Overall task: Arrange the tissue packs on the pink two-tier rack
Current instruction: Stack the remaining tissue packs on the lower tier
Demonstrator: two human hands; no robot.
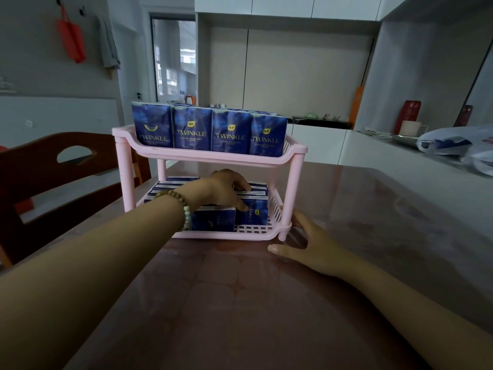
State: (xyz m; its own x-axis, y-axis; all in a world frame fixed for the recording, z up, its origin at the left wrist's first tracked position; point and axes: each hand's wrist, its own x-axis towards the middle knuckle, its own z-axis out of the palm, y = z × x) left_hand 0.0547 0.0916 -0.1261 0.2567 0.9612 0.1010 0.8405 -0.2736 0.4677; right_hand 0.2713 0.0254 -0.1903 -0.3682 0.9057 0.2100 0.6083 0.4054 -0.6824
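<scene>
Readable print: one brand name only.
"TWINKLE" in yellow on the blue tissue packs (192, 132) on both tiers; smaller lines too blurred to read.

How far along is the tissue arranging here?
Done: the pink rack's top tier holds a front row of four upright Twinkle packs, more behind. In hand: the left hand grips a pack at the lower tier's right end; the right hand rests open on the table beside the rack's leg. Left: bare grid floor shows at the lower tier's front.
</scene>
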